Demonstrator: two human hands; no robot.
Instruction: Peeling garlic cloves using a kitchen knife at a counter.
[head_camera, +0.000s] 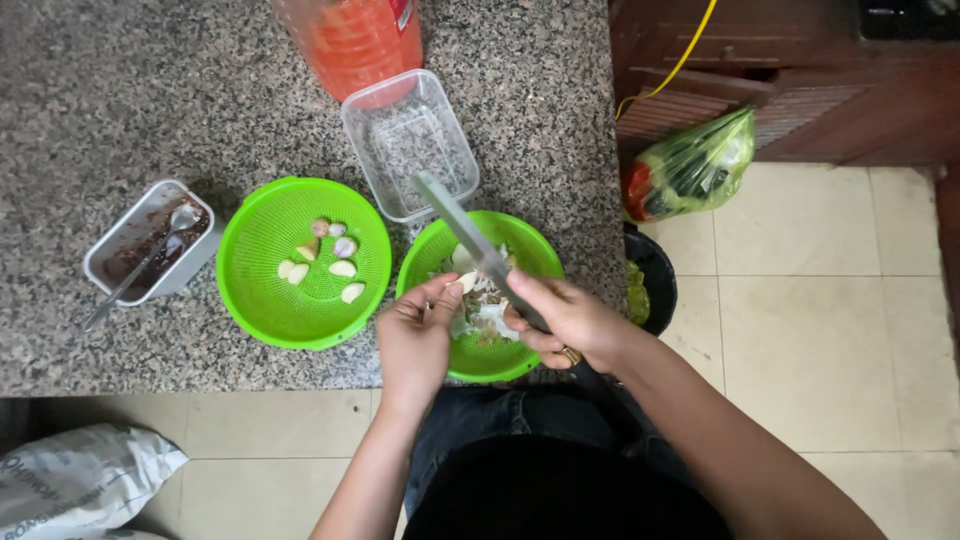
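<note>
I see my left hand (415, 335) pinching a small pale garlic clove (466, 282) between fingertips, and my right hand (567, 320) closed round a long grey-bladed kitchen knife (470, 235), both over the round green plastic colander of peelings (525, 250). Left of it, another green perforated colander (260, 300) holds peeled cloves (343, 268). Beyond stand a clear rectangular plastic container (372, 115) and an orange plastic bottle (355, 40).

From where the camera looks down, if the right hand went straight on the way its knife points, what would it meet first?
The right hand holds a knife whose tip points up-left. Just past the tip stands the clear plastic container, probably first; whether the blade would pass above its rim is unclear.
</note>
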